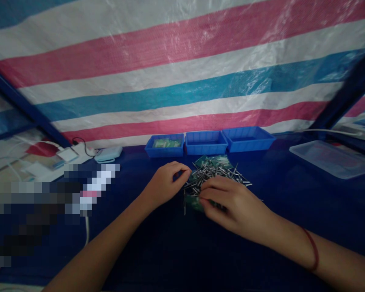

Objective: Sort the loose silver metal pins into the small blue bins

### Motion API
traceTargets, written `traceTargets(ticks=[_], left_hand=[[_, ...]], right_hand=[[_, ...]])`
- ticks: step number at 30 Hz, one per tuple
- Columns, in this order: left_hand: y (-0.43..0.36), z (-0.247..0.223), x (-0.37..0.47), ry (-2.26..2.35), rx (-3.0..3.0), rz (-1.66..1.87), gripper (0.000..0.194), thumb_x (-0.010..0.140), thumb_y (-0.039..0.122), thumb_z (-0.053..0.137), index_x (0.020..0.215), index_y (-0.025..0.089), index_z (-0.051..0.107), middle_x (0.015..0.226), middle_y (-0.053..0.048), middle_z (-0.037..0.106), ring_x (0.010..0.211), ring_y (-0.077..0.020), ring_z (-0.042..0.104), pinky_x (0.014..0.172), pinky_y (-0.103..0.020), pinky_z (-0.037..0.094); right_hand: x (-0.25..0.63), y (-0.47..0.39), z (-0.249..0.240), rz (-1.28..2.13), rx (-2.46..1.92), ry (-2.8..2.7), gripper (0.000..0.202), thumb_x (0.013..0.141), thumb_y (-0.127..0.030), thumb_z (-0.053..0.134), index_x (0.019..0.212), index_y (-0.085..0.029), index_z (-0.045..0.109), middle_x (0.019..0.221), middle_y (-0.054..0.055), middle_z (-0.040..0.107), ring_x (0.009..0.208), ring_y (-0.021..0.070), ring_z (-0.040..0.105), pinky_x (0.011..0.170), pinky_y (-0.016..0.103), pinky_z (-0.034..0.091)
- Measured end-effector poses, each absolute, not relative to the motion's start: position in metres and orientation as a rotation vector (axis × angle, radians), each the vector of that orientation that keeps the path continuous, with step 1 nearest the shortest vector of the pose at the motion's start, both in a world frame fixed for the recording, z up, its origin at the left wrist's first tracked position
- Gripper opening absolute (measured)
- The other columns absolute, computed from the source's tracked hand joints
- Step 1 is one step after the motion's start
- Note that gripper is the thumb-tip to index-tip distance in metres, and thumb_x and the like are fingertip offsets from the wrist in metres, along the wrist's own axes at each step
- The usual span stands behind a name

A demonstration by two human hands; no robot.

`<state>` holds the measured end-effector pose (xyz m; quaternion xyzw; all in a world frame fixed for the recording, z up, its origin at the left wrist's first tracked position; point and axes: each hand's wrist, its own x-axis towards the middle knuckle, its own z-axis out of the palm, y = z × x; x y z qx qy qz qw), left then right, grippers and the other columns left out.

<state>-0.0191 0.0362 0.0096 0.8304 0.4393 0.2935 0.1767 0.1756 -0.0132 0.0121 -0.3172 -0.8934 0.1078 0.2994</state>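
Closest to us, a red cord [312,248] circled the person's right wrist, and just ahead, the right hand [235,200] hung over the near edge of a heap of metal rods [215,170], fingers curled inward, thumb tucked below; whether they gripped anything, I could not tell! Across from it, at the heap's left side, the left hand [166,182] had thumb and forefinger drawn round in a ring, the tips close to the rods, but I could not make out a rod between them. So there was the action: both hands at the pile, sorting or picking, as I judged it. The rods lay crossed every which way in the middle of the blue table [158,255], with green plastic [194,203] showing at the edges, so the next move seemed to call for a fine pinch that freed one without dragging its neighbours. Beyond stood three blue bins in a row, the left bin [164,152] holding green packets [167,143], and behind everything rose a striped sheet [182,61].
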Motion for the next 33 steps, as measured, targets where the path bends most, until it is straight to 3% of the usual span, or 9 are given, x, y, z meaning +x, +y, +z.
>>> traceTargets(ticks=[6, 11, 19, 21, 23, 25, 27, 29, 33], left_hand=[[0.031, 0.008, -0.01, 1.045, 1.867, 0.847, 0.051, 0.094, 0.048, 0.025, 0.091, 0.019, 0.067, 0.081, -0.004, 0.068, 0.078, -0.0183, 0.061, 0.069, -0.029, 0.045], [0.022, 0.011, -0.002, 0.921, 1.67, 0.851, 0.028, 0.08, 0.042, 0.058, 0.088, 0.016, 0.066, 0.071, -0.002, 0.064, 0.067, -0.0161, 0.059, 0.06, -0.026, 0.045], [0.016, 0.013, 0.0, 1.034, 1.777, 0.924, 0.021, 0.079, 0.036, 0.061, 0.071, 0.016, 0.06, 0.064, 0.002, 0.058, 0.059, -0.0117, 0.053, 0.057, -0.023, 0.042], [0.017, 0.012, -0.001, 0.961, 1.748, 0.945, 0.031, 0.076, 0.047, 0.063, 0.078, 0.016, 0.061, 0.068, 0.001, 0.058, 0.061, -0.0122, 0.053, 0.058, -0.023, 0.043], [0.019, 0.011, -0.001, 0.824, 1.601, 0.992, 0.053, 0.069, 0.064, 0.061, 0.094, 0.017, 0.061, 0.081, -0.004, 0.061, 0.068, -0.0146, 0.056, 0.059, -0.025, 0.046], [0.02, 0.011, 0.0, 0.732, 1.38, 0.979, 0.075, 0.065, 0.079, 0.048, 0.108, 0.017, 0.057, 0.092, -0.008, 0.061, 0.073, -0.017, 0.057, 0.057, -0.025, 0.047], [0.02, 0.012, 0.002, 0.704, 1.207, 0.878, 0.082, 0.066, 0.084, 0.035, 0.105, 0.016, 0.059, 0.089, -0.01, 0.061, 0.068, -0.0164, 0.057, 0.051, -0.024, 0.045], [0.017, 0.013, 0.005, 0.709, 1.161, 0.792, 0.072, 0.07, 0.079, 0.041, 0.094, 0.014, 0.061, 0.077, -0.007, 0.061, 0.059, -0.0129, 0.056, 0.048, -0.022, 0.043], [0.011, 0.013, 0.009, 0.787, 1.289, 0.848, 0.033, 0.075, 0.046, 0.066, 0.087, 0.016, 0.061, 0.069, -0.001, 0.059, 0.056, -0.009, 0.053, 0.051, -0.02, 0.042]], right_hand=[[0.18, 0.0, 0.013, 0.713, -1.055, -1.965, 0.027, 0.09, -0.028, 0.044, 0.071, -0.018, 0.059, 0.064, 0.0, 0.057, 0.06, 0.0124, 0.053, 0.056, 0.025, 0.041], [0.183, 0.004, 0.016, 0.797, -1.052, -1.715, 0.03, 0.089, -0.034, 0.047, 0.066, -0.018, 0.058, 0.062, -0.001, 0.056, 0.06, 0.0121, 0.052, 0.054, 0.024, 0.042], [0.181, 0.004, 0.009, 0.972, -0.948, -1.667, 0.012, 0.079, -0.027, 0.061, 0.088, -0.019, 0.062, 0.078, 0.002, 0.065, 0.065, 0.0138, 0.058, 0.058, 0.028, 0.046], [0.181, 0.002, 0.009, 0.902, -0.947, -1.695, 0.007, 0.08, -0.025, 0.061, 0.084, -0.019, 0.062, 0.075, 0.001, 0.063, 0.064, 0.0139, 0.057, 0.057, 0.028, 0.045], [0.182, 0.0, 0.011, 0.79, -0.895, -1.692, 0.005, 0.079, -0.021, 0.061, 0.084, -0.02, 0.062, 0.079, 0.002, 0.063, 0.07, 0.015, 0.059, 0.062, 0.03, 0.047], [0.183, -0.001, 0.015, 0.659, -0.824, -1.688, 0.01, 0.078, -0.015, 0.061, 0.085, -0.022, 0.063, 0.085, 0.002, 0.064, 0.08, 0.0167, 0.061, 0.07, 0.033, 0.048], [0.185, -0.002, 0.017, 0.525, -0.779, -1.716, 0.016, 0.078, -0.011, 0.059, 0.085, -0.024, 0.064, 0.089, 0.002, 0.064, 0.086, 0.0175, 0.061, 0.075, 0.035, 0.048], [0.187, -0.001, 0.019, 0.396, -0.769, -1.765, 0.02, 0.078, -0.007, 0.057, 0.082, -0.025, 0.066, 0.093, 0.003, 0.062, 0.087, 0.0175, 0.061, 0.074, 0.035, 0.049], [0.189, 0.0, 0.017, 0.314, -0.811, -1.812, 0.022, 0.081, -0.01, 0.053, 0.087, -0.026, 0.067, 0.101, 0.004, 0.058, 0.088, 0.0183, 0.059, 0.071, 0.034, 0.049]])
